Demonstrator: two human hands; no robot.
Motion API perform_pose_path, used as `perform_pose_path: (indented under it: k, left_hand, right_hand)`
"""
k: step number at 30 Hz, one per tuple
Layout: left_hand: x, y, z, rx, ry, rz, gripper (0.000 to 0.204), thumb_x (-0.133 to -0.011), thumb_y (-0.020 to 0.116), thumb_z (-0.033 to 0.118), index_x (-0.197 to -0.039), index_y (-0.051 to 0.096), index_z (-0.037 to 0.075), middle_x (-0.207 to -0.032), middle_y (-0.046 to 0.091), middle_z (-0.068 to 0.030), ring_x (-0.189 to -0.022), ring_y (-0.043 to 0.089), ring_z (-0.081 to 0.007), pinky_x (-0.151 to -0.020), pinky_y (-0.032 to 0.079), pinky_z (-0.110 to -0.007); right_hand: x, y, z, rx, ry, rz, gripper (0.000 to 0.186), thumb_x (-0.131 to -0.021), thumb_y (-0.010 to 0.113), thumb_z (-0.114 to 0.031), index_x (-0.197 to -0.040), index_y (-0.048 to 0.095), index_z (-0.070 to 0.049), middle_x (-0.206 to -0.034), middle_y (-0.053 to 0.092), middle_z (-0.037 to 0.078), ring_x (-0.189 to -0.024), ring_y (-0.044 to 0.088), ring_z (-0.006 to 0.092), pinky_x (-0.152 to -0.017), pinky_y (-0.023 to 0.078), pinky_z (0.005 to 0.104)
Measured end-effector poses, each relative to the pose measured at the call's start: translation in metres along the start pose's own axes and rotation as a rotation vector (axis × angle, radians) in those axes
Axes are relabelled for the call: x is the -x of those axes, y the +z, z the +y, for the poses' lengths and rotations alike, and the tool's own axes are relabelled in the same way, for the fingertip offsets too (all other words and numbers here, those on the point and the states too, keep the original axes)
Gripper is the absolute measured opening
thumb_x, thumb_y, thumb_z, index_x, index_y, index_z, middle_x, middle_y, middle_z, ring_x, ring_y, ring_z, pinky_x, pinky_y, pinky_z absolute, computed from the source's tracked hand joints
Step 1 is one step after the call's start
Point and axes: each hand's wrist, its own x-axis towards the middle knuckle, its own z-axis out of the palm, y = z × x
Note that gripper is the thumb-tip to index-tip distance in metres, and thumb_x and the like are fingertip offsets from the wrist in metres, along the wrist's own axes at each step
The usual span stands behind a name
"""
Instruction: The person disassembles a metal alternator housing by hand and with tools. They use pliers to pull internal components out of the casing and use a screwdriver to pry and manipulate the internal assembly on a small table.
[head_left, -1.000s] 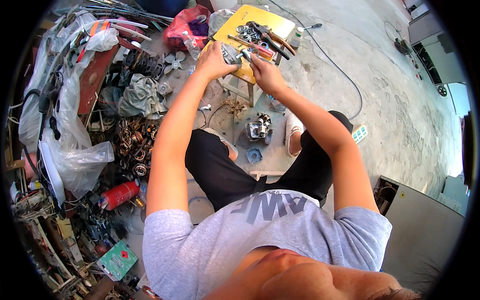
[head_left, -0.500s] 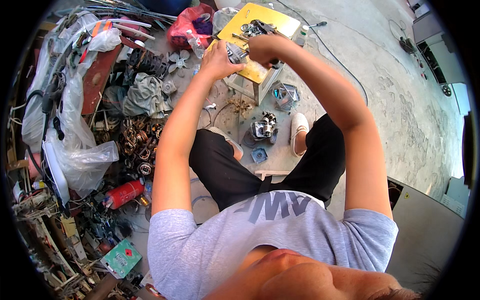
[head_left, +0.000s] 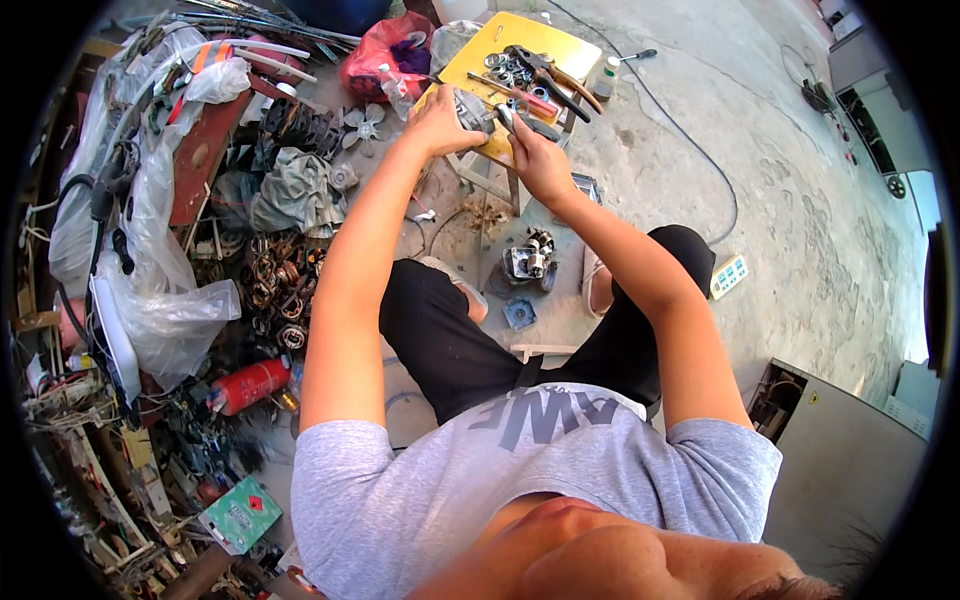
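Note:
My left hand (head_left: 437,122) is wrapped round a grey metal motor part (head_left: 472,110) at the near left edge of a yellow-topped stool (head_left: 490,35). Close by its right side, my right hand (head_left: 543,160) is closed on a small metal tool with a rounded grey end (head_left: 505,117); the rest of that tool is hidden by the fingers. A dark grey object (head_left: 541,129) shows just beyond the right fingers. Farther back on the stool lie pliers (head_left: 560,85) with dark handles, a red-handled tool (head_left: 537,102) and several metal rings (head_left: 505,68).
Below the stool, an opened motor (head_left: 530,258) and a small blue square part (head_left: 519,313) lie between my feet. Scrap and plastic sheeting (head_left: 165,300) crowd the left, with a red cylinder (head_left: 250,386). A power strip (head_left: 729,277) lies right of my knee.
My right hand has dropped back toward me from above the tools and turned, now beside the motor part. The pliers and power strip are uncovered. The left hand stays on the motor part.

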Motion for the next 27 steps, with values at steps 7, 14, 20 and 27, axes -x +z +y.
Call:
perform_pose_path:
  k: [7, 14, 20, 27]
  left_hand:
    - [-0.004, 0.002, -0.002, -0.021, 0.003, -0.010, 0.111, -0.060, 0.083, 0.054, -0.142, 0.030, 0.000, -0.144, 0.040, -0.0219, -0.134, 0.042, -0.0340, -0.110, 0.035, -0.040]
    - [0.000, 0.008, -0.008, 0.063, 0.038, 0.022, 0.113, -0.060, 0.081, 0.055, -0.143, 0.027, 0.000, -0.141, 0.044, -0.0228, -0.135, 0.041, -0.0349, -0.113, 0.027, -0.049]
    - [0.000, 0.009, -0.008, 0.076, 0.062, 0.054, 0.109, -0.059, 0.081, 0.053, -0.139, 0.030, -0.001, -0.141, 0.044, -0.0237, -0.134, 0.042, -0.0346, -0.111, 0.033, -0.043]
    - [0.001, 0.012, -0.016, 0.167, 0.079, 0.167, 0.102, -0.064, 0.085, 0.051, -0.138, 0.036, 0.000, -0.127, 0.058, -0.0222, -0.117, 0.058, -0.0321, -0.102, 0.043, -0.039]
  right_hand:
    - [-0.090, -0.076, -0.037, -0.070, 0.220, -0.788, 0.033, -0.087, 0.050, -0.019, -0.073, 0.071, 0.000, -0.063, 0.068, 0.011, -0.055, 0.068, 0.0213, -0.059, 0.055, 0.0357]
    - [-0.080, -0.060, -0.058, 0.330, 0.206, -0.656, 0.022, -0.078, 0.059, -0.014, -0.087, 0.073, 0.000, -0.088, 0.071, 0.022, -0.083, 0.071, 0.0344, -0.073, 0.056, 0.0432]
    - [0.007, -0.014, -0.029, 0.033, 0.086, -0.029, 0.035, -0.094, 0.055, -0.020, -0.127, 0.055, -0.009, -0.077, 0.065, 0.022, -0.072, 0.065, 0.0409, -0.064, 0.051, 0.0494]
    - [0.002, -0.012, -0.023, -0.222, 0.255, -0.017, 0.034, -0.093, 0.054, -0.021, -0.125, 0.060, -0.009, -0.083, 0.065, 0.026, -0.078, 0.064, 0.0454, -0.073, 0.049, 0.0537]
